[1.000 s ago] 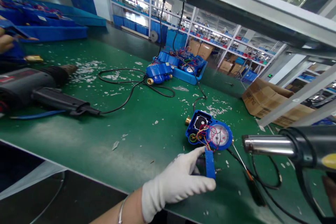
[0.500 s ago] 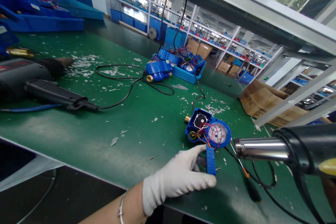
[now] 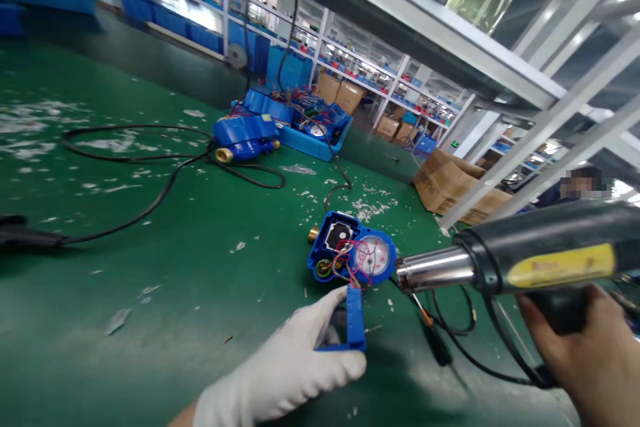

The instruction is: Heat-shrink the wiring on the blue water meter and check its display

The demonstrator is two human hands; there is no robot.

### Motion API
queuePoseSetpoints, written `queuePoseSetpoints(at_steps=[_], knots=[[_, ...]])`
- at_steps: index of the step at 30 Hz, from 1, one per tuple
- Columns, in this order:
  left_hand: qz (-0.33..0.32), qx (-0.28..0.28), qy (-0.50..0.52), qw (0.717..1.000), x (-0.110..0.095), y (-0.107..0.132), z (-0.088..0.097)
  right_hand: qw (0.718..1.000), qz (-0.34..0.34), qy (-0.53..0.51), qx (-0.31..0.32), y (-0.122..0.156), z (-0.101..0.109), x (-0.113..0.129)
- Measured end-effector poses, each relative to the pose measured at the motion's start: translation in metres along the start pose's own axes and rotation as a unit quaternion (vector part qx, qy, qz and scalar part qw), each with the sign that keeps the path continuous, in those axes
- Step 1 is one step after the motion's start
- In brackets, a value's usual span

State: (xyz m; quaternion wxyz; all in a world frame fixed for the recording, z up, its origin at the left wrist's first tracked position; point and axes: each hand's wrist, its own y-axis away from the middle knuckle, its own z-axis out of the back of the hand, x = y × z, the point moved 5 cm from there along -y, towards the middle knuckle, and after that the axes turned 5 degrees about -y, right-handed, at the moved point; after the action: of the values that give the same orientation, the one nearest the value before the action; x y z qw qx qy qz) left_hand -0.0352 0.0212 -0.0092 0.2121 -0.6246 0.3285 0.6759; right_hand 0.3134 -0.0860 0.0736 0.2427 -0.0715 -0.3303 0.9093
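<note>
The gloved left hand pinches a blue cover upright on the green bench, just before the open meter. The bare right hand grips a heat gun, nozzle beside the meter.

The water meter lies on the desk; the heat gun is just to its right, a cover before it, a parts tray well behind.
</note>
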Motion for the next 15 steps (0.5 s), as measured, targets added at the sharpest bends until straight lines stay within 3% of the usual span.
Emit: queuePoseSetpoints(at_steps=[6, 15], knots=[[0.018, 0.005, 0.001, 1.0, -0.001, -0.006, 0.001, 0.998, 0.037, 0.027, -0.042, -0.002, 0.008, 0.027], [0.014, 0.015, 0.012, 1.0, -0.003, -0.008, 0.001, 0.997, 0.052, 0.033, -0.037, 0.004, 0.01, 0.035]])
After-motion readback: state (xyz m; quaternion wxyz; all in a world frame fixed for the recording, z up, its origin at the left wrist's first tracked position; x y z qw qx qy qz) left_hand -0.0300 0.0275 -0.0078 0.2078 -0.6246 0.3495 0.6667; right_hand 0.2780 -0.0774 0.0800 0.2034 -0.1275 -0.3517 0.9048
